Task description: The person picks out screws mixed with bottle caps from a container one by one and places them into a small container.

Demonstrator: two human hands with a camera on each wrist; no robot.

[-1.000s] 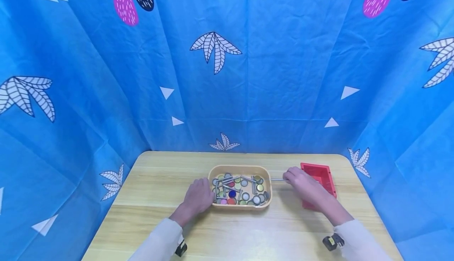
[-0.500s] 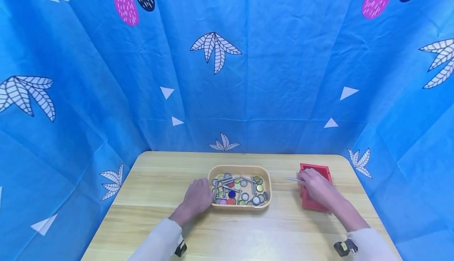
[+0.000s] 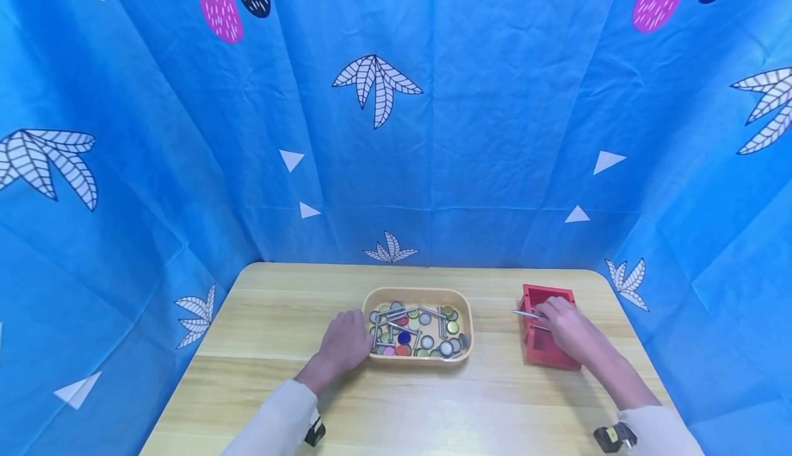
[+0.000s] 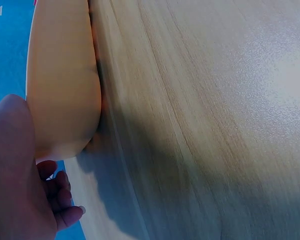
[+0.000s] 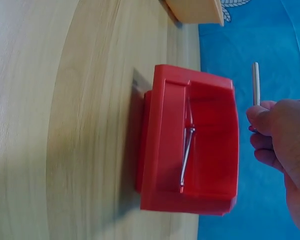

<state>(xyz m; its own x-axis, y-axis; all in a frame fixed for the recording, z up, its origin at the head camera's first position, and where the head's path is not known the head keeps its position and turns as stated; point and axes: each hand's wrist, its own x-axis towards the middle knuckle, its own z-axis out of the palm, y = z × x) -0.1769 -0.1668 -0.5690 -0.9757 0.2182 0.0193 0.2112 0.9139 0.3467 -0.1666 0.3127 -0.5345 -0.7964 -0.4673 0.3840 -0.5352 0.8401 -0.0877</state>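
Observation:
A beige oblong tray (image 3: 417,362) stands mid-table with bottle caps (image 3: 453,328) and several silver bolts (image 3: 405,329) mixed inside. My left hand (image 3: 346,339) grips its left end; in the left wrist view the thumb (image 4: 12,117) lies along the tray wall (image 4: 65,90) and the fingers curl past the corner. My right hand (image 3: 566,322) pinches a long silver bolt (image 5: 256,82) between thumb and fingers, over the red bin (image 3: 553,358). The bolt points left, across the bin's left wall. Thin metal bolts (image 5: 187,155) lie within the bin in the right wrist view.
The light wooden table (image 3: 433,408) carries the tray and the bin, with bare wood between them. A blue patterned curtain (image 3: 482,133) closes off the back and both sides. Each wrist wears a small black camera (image 3: 609,437).
My right hand has moved right with the bolt, from between the tray and the bin to over the bin. My left hand has stayed on the tray.

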